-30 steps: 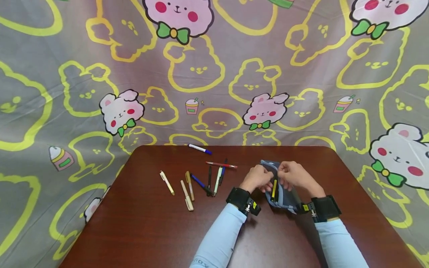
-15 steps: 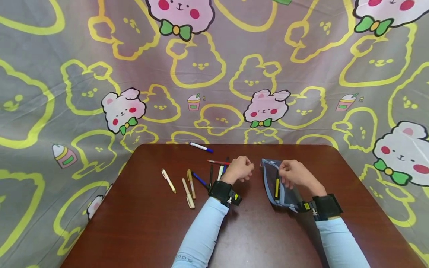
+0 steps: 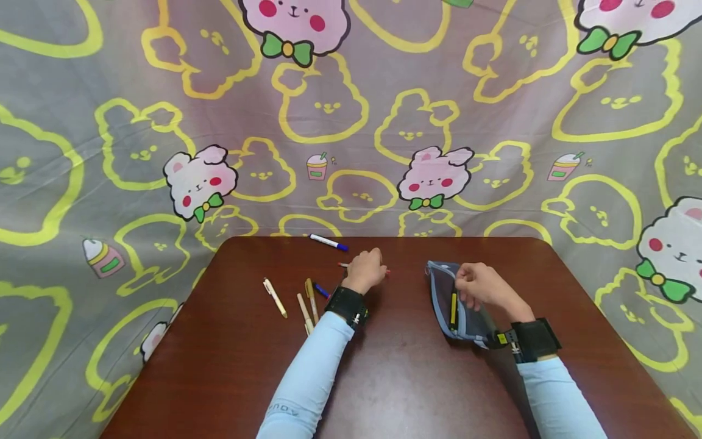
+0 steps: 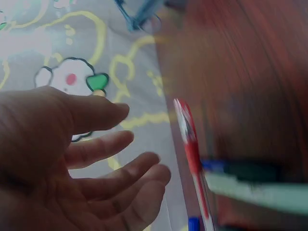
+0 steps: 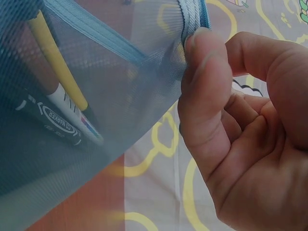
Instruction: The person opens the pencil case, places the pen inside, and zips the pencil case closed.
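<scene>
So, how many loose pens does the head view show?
6: cream pen, beige pen, gold pen, blue pen left of the left hand; red pen partly behind it; blue-capped white marker beyond; others possibly hidden.

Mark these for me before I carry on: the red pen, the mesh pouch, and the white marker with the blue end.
Red pen (image 4: pixel 192 156): left wrist view, on its red grip.
Mesh pouch (image 5: pixel 130 108): right wrist view, bare mesh wall.
White marker (image 3: pixel 326 242): head view, white barrel.
</scene>
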Demonstrator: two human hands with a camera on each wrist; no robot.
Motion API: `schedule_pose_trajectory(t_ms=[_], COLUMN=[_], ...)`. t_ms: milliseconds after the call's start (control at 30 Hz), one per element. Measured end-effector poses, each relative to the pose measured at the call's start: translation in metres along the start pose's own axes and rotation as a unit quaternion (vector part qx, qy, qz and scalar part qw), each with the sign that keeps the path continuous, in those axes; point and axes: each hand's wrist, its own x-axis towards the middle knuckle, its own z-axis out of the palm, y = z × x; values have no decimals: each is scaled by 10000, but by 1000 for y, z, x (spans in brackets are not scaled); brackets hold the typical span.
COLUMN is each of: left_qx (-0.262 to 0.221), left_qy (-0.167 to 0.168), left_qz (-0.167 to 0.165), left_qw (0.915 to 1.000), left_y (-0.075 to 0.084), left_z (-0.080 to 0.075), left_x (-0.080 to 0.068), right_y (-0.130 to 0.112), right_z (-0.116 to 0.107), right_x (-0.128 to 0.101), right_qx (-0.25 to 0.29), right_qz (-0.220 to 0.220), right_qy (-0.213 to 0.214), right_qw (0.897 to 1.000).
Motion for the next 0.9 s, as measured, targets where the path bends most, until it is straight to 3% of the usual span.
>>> schedule_pose_trajectory(t_ms=[267, 900], left_qx=[539, 898], left_qy=[171, -97], left_qz=[-148, -57], left_qw=[9983, 9959], left_y=[-27, -35], left_z=[5, 24], left_x=[6, 16], right_y=[0, 1], right_z=[4, 2], right_x=[-1, -2], right_qx=[-46, -101], right_qz=[18, 19], right_qy=[-27, 82], right_qw=[10000, 9999])
